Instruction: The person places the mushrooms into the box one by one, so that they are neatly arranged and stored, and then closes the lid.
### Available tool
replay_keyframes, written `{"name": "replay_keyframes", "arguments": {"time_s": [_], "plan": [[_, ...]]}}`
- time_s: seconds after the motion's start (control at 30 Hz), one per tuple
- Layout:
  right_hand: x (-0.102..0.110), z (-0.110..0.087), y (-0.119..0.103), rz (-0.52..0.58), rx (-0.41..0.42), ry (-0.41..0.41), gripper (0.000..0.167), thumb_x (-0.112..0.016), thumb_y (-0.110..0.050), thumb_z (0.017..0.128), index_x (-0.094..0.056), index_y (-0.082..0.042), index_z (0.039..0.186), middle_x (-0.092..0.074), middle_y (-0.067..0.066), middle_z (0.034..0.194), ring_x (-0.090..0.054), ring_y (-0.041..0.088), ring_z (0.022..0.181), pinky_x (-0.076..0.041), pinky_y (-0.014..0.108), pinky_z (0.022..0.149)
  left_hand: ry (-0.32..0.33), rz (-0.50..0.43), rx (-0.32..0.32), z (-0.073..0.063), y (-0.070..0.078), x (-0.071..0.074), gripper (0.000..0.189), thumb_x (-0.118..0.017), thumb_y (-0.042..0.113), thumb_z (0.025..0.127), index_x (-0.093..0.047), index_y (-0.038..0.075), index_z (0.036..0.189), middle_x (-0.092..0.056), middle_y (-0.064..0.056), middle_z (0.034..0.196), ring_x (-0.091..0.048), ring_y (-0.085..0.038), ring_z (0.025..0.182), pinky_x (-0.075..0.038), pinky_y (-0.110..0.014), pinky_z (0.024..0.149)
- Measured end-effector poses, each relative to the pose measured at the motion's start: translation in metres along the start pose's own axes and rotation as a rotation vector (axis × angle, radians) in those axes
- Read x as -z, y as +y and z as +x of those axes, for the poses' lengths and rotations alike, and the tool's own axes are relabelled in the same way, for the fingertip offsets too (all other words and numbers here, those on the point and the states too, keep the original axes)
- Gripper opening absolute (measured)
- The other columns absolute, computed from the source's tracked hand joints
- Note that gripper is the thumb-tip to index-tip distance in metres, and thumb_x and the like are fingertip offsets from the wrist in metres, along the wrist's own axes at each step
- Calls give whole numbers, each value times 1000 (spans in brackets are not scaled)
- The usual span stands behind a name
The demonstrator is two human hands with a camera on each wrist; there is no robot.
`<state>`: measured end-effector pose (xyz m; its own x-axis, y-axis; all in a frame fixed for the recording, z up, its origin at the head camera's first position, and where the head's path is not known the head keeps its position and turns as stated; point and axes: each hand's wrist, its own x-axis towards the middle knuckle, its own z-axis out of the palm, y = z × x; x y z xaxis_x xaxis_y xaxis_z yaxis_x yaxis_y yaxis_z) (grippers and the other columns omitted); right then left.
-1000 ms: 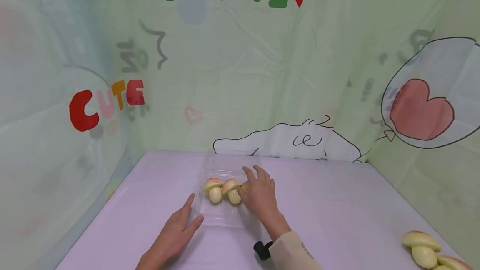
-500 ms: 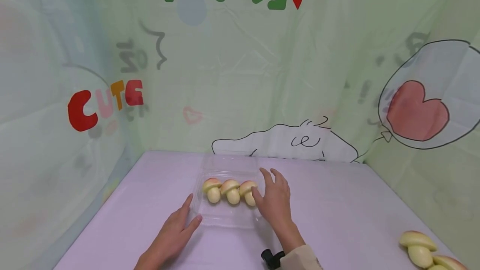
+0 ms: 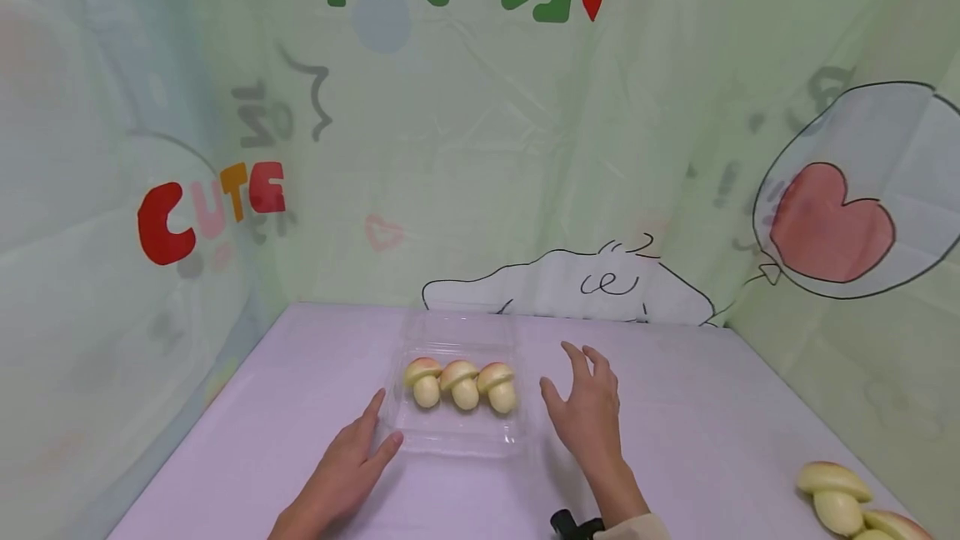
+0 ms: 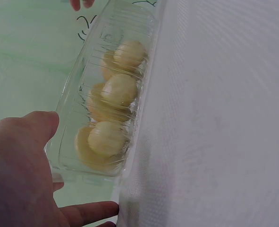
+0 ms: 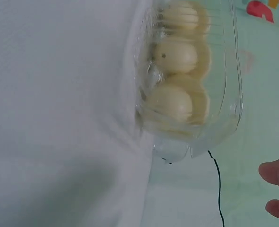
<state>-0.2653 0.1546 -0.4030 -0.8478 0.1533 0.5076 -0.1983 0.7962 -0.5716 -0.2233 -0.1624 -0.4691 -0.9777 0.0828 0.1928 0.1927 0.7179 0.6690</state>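
Note:
Three cream mushrooms with reddish caps lie side by side in a clear plastic box (image 3: pixel 457 442): a left mushroom (image 3: pixel 426 391), a middle mushroom (image 3: pixel 464 392) and a right mushroom (image 3: pixel 501 396). The box's hinged lid (image 3: pixel 459 328) is folded back behind it. My left hand (image 3: pixel 347 458) is at the box's left side, thumb and fingers spread, its thumb right at the wall in the left wrist view. To the right of the box, apart from it, my right hand (image 3: pixel 590 417) hovers with fingers loosely bent and nothing in them.
More mushrooms (image 3: pixel 836 500) lie in a group at the table's right front, partly cut off by the frame. The pale lilac table (image 3: pixel 697 423) meets printed cloth curtains (image 3: pixel 480 148) at the back and sides. A black camera mount (image 3: pixel 573 525) sits on my right wrist.
My right hand has let go of the right mushroom, leaving it in the box, and has moved away to the right. My left hand has stayed beside the box.

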Motion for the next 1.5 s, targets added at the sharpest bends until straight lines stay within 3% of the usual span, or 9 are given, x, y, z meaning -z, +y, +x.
{"name": "replay_keyframes", "arguments": {"time_s": [0.63, 0.97, 1.5], "plan": [[32, -11, 29, 18, -116, 37, 61, -73, -12, 91, -50, -3, 148, -37, 32, 152, -36, 57, 138, -38, 74, 102, -14, -1, 0, -2, 2, 2, 77, -54, 51, 105, -27, 9, 164, -54, -26, 149, -46, -48, 142, -36, -66, 115], [49, -15, 43, -19, -133, 108, 61, -73, -10, 89, -51, -1, 146, -38, 34, 149, -35, 58, 136, -38, 75, 100, -10, 0, -3, -2, 1, 0, 76, -52, 51, 106, -27, 9, 164, -53, -27, 150, -45, -49, 143, -35, -66, 115], [75, -21, 73, -48, -223, 146, 63, -72, -8, 89, -48, 1, 146, -32, 37, 151, -31, 62, 134, -34, 73, 100, -12, -15, 14, -3, 3, 0, 78, -52, 54, 105, -26, 10, 164, -53, -26, 151, -44, -49, 144, -34, -66, 116]]}}
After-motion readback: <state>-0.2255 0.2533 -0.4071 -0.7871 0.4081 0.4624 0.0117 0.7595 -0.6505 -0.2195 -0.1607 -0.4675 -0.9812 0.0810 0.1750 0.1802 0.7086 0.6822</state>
